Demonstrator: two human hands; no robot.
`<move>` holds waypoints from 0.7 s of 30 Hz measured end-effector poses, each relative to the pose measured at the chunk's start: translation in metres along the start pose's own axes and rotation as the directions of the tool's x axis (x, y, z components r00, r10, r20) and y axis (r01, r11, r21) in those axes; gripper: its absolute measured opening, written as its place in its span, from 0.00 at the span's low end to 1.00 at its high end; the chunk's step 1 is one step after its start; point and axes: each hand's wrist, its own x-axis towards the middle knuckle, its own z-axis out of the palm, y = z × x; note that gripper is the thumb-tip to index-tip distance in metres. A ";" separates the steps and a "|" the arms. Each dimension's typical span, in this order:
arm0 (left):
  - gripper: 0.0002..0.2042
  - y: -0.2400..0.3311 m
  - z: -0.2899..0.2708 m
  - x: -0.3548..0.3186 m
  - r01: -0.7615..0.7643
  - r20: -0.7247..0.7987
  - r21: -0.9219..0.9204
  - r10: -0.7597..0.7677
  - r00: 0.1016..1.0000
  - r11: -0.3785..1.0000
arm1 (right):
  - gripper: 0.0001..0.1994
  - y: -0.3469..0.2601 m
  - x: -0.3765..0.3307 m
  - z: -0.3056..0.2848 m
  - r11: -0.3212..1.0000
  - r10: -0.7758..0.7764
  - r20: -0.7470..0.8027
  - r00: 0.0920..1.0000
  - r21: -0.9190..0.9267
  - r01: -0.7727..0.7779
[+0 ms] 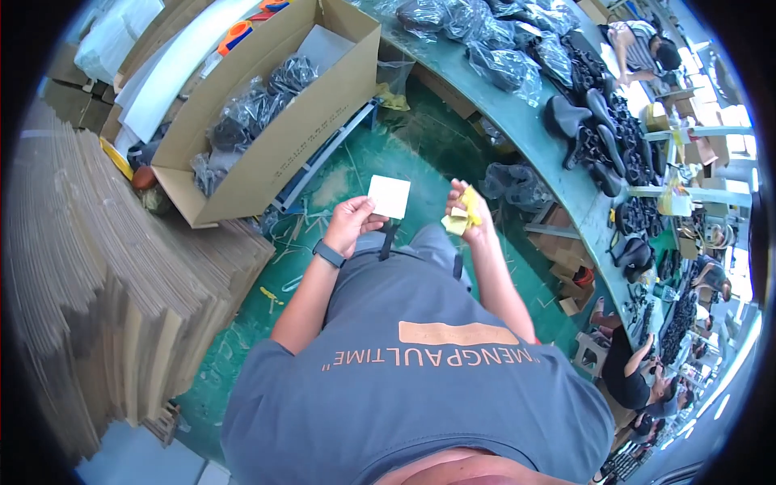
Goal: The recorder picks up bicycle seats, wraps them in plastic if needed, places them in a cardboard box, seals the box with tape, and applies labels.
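Observation:
My left hand (348, 224), with a dark watch on its wrist, pinches a white square card (390, 196) by its left edge between thumb and fingers. The card is held out flat in front of my waist. In my right hand (481, 230) there are crumpled yellow scraps (469, 206), with a small pale yellow piece (455, 222) sticking out at the left side of the palm. Whether the scraps are paper or thin plastic, I cannot make out. A gap separates the two hands, both above the green floor.
An open cardboard box (323, 109) with plastic-wrapped dark parts (242, 121) stands ahead on the left. Stacked flat cardboard (105, 275) fills the left side. A long green table (517, 121) on the right bears black bicycle saddles (568, 118). Other people (626, 368) work farther right.

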 end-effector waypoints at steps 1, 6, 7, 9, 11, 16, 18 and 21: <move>0.14 0.002 0.002 0.004 0.006 -0.025 -0.016 -0.006 1.000 1.000 | 0.13 -0.014 0.015 -0.002 0.999 0.014 -0.032 0.999 0.052 -0.012; 0.13 0.036 -0.008 0.049 -0.001 -0.156 -0.145 -0.022 0.988 0.989 | 0.15 -0.091 0.186 0.019 0.979 0.005 -0.047 0.999 0.202 0.004; 0.13 0.042 -0.008 0.059 -0.005 -0.205 -0.155 -0.027 0.978 0.988 | 0.16 -0.103 0.225 0.028 0.984 0.000 0.004 1.000 0.180 -0.001; 0.12 0.055 -0.010 0.086 0.007 -0.290 -0.168 -0.056 0.955 0.986 | 0.17 -0.126 0.314 0.049 0.965 0.020 0.014 1.000 0.262 -0.023; 0.12 0.073 -0.006 0.112 -0.019 -0.387 -0.181 -0.054 0.921 0.983 | 0.14 -0.140 0.399 0.070 0.970 0.059 0.103 0.993 0.227 -0.081; 0.12 0.123 0.018 0.182 -0.017 -0.579 -0.234 -0.126 0.805 0.972 | 0.15 -0.153 0.588 0.071 0.924 0.195 0.007 0.981 0.334 -0.186; 0.12 0.148 0.035 0.209 -0.008 -0.616 -0.258 -0.158 0.772 0.966 | 0.15 -0.149 0.646 0.055 0.907 0.193 -0.218 0.957 0.412 -0.089; 0.12 0.175 0.046 0.245 -0.009 -0.656 -0.276 -0.181 0.733 0.961 | 0.15 -0.174 0.718 0.013 0.894 -0.066 -0.375 0.925 0.389 0.222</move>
